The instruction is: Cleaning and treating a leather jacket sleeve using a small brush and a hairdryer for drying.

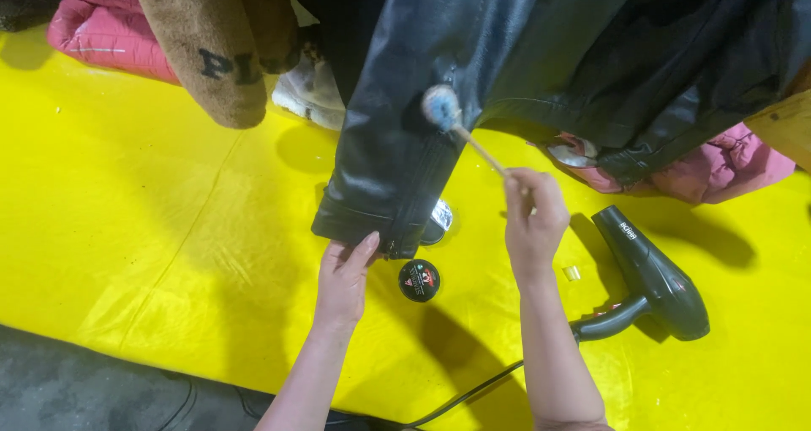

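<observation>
Two hands at hanging black jacket [507,51]: left hand [345,280] pinching sleeve cuff [372,220]; right hand [532,215] gripping stick dauber [443,108], tip on sleeve. Round tin [419,280] below cuff; hairdryer [650,275] right, apart. Open yellow sheet [152,245] leftward.

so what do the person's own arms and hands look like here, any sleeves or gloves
Both arms are bare up to the frame edge: no sleeves show. The left hand and right hand wear no gloves, and no rings, watch or bracelets are visible. Fingernails look short and unpainted.
</observation>
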